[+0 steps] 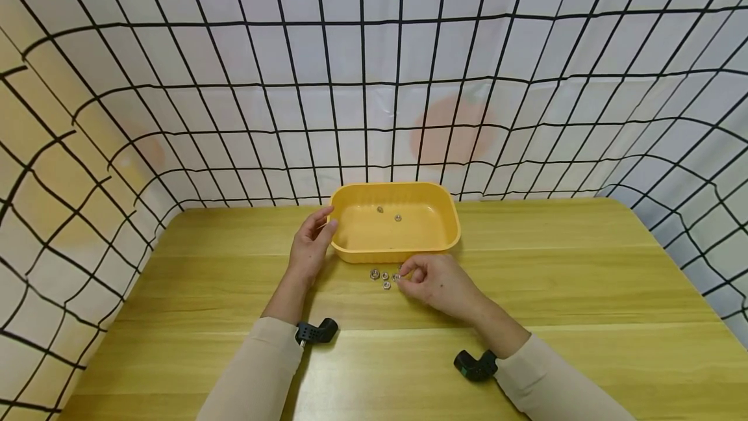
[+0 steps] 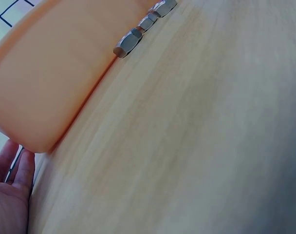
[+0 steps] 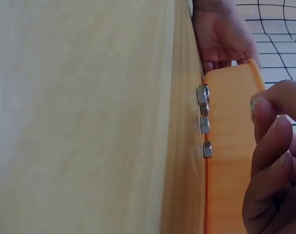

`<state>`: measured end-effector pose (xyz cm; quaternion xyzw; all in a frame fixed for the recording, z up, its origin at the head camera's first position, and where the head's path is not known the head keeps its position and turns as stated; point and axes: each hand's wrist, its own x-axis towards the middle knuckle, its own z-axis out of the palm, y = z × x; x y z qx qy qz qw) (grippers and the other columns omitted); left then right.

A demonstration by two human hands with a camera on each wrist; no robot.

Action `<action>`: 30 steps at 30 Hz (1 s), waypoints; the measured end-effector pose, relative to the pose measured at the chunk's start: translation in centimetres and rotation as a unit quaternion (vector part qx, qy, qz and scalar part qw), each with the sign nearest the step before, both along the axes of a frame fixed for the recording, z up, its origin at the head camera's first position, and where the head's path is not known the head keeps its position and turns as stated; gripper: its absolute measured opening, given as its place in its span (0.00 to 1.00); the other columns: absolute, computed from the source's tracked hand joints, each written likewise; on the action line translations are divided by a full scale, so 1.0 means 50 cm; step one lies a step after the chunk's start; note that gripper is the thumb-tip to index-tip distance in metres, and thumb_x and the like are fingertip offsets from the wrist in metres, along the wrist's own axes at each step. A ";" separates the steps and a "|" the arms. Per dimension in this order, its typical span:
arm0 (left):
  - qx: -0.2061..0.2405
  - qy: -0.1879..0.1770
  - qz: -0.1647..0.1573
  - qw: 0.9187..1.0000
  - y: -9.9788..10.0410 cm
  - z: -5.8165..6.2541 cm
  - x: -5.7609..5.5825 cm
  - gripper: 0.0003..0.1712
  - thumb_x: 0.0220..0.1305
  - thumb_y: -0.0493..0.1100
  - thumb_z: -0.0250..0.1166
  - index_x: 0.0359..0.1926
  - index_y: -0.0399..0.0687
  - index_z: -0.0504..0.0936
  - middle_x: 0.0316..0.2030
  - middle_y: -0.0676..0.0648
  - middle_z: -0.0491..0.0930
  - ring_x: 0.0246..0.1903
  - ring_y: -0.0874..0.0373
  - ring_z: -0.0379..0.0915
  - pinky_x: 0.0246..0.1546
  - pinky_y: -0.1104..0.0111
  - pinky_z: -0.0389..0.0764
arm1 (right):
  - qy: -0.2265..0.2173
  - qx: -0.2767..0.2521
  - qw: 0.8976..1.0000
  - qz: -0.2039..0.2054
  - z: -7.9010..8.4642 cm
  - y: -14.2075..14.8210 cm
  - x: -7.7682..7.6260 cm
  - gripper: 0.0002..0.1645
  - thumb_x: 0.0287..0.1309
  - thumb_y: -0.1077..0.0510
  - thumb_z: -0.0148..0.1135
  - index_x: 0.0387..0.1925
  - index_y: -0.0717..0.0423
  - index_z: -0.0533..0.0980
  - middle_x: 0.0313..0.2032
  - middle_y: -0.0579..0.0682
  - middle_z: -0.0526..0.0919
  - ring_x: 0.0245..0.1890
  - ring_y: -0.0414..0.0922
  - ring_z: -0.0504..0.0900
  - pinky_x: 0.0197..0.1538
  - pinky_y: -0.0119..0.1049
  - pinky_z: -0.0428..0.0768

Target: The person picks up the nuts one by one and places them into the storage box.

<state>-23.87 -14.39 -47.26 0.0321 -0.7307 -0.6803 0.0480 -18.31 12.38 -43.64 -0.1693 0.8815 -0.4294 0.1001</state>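
In the centre of the head view, a yellow tray [image 1: 394, 256] sits on the wooden surface [image 1: 386, 369], with two metal nuts [image 1: 398, 217] lying inside. Left of it, the left hand [image 1: 308, 252] rests its loosely extended fingers and thumb against the tray's end. Just below and right of centre, the right hand [image 1: 439, 283] pinches a small nut [image 3: 252, 105] between thumb and forefinger, beside several loose nuts [image 1: 374, 273] before the tray's near wall. Black wire mesh [image 1: 362, 83] fills the upper frame.

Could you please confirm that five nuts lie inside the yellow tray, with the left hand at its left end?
The head view shows only two nuts inside the yellow tray, not five; the left hand is at its left end.
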 end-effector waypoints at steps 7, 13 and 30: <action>-0.001 0.000 0.001 1.000 0.001 0.000 0.000 0.24 0.74 0.51 0.62 0.68 0.56 0.76 0.71 0.48 0.70 0.72 0.49 0.62 0.73 0.52 0.66 | -0.004 -0.023 1.000 0.005 0.010 0.001 0.003 0.03 0.60 0.58 0.72 0.35 0.51 0.83 0.23 0.43 0.79 0.18 0.37 0.71 0.21 0.27 0.68; 0.002 0.004 0.001 1.000 0.002 0.000 0.000 0.24 0.74 0.50 0.62 0.68 0.55 0.76 0.71 0.47 0.70 0.72 0.49 0.62 0.73 0.53 0.67 | -0.007 -0.020 1.000 -0.008 0.021 0.000 0.004 0.04 0.59 0.58 0.73 0.34 0.50 0.83 0.24 0.44 0.80 0.18 0.39 0.72 0.20 0.27 0.68; 0.005 0.005 -0.002 1.000 0.001 -0.001 -0.001 0.24 0.75 0.49 0.62 0.68 0.54 0.76 0.70 0.46 0.70 0.72 0.48 0.62 0.72 0.53 0.67 | 0.028 -0.001 0.999 -0.018 0.055 0.004 -0.018 0.04 0.60 0.56 0.72 0.34 0.50 0.84 0.25 0.45 0.82 0.20 0.39 0.74 0.21 0.27 0.72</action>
